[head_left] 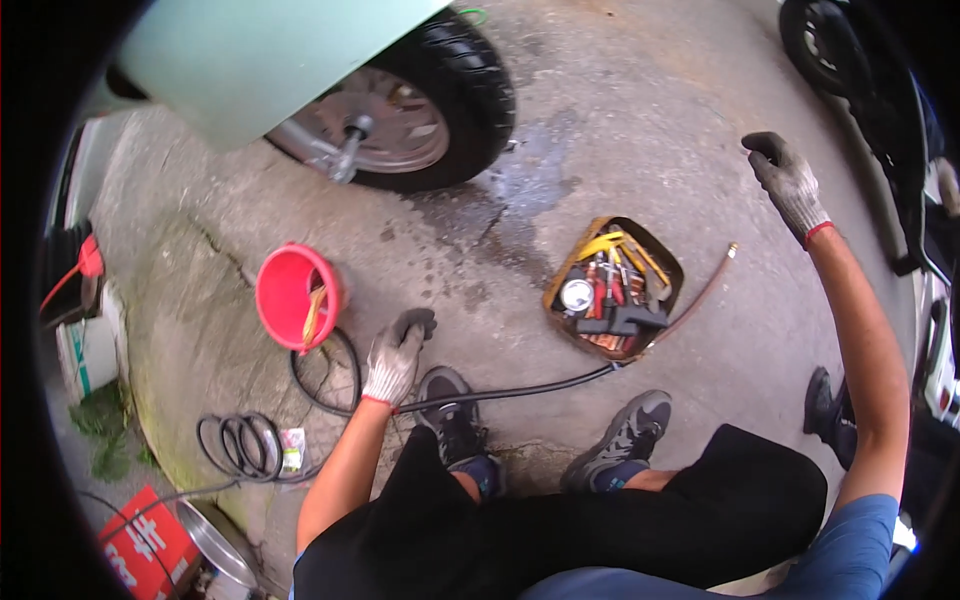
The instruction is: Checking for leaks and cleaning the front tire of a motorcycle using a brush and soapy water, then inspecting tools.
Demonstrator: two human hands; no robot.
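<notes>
My left hand [396,358], in a white knit glove with dark grey fingers, hangs over the concrete in front of my left shoe. Its fingers bend loosely, and nothing shows in them. To its left stands a red bucket [272,300] with a yellow-handled tool [315,312] inside. My right hand [788,185], gloved alike, reaches out to the far right, thumb and fingers apart and holding nothing. Nearest to it is a brass-tipped brown hose [712,282]. Between the hands sits a rusty tool tray [677,268] of pliers, screwdrivers and a round gauge [576,294].
A scooter wheel [440,110] under a pale green body stands ahead. A black hose [500,392] crosses before my shoes, its coils [240,448] at left. A red box [150,540] and metal basin [215,540] lie lower left. Another two-wheeler [850,70] stands right.
</notes>
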